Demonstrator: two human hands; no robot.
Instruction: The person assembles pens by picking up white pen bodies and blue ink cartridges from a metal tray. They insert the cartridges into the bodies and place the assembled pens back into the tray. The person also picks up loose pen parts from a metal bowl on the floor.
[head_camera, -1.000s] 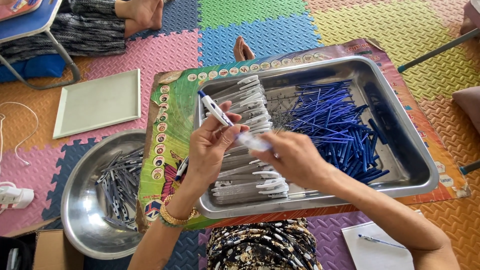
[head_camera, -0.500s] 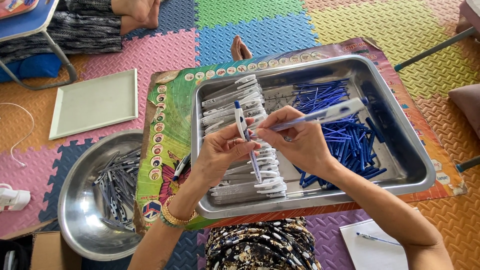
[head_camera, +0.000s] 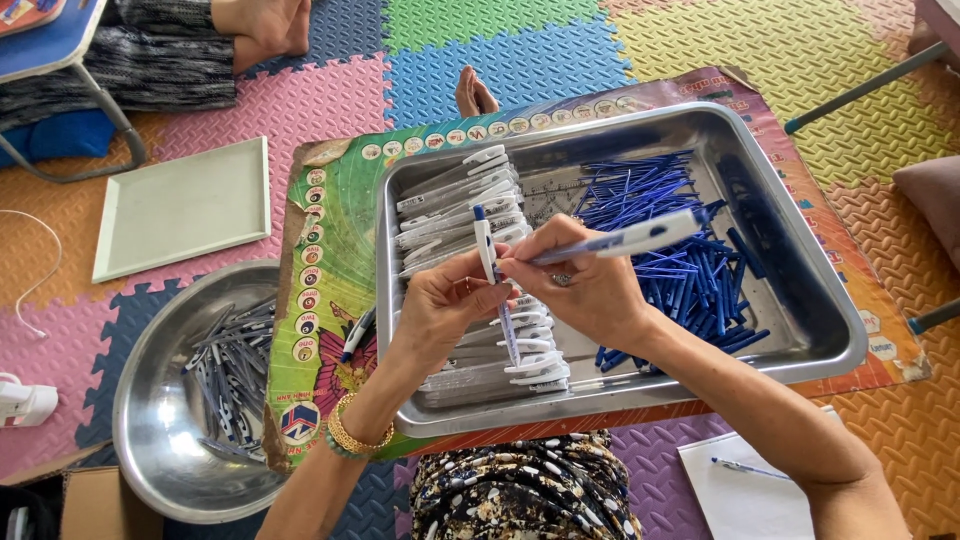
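Note:
My left hand (head_camera: 443, 305) pinches an upright white pen body (head_camera: 486, 245) with a blue tip, over a steel tray (head_camera: 800, 300). My right hand (head_camera: 580, 285) grips a white and blue pen (head_camera: 625, 238) that lies nearly level, its near end touching the upright piece. Below both hands a row of white pen barrels (head_camera: 460, 200) fills the tray's left half. A pile of blue refills (head_camera: 670, 235) covers the right half.
A round steel bowl (head_camera: 150, 440) with several finished pens sits at lower left. A pale square tray (head_camera: 185, 205) lies on the foam mat. Paper with a pen (head_camera: 745, 468) is at lower right. Another person's foot (head_camera: 265, 25) shows at the top.
My right hand brought its pen down and left until its end met the piece in my left hand. Both hands drew closer over the tray's middle.

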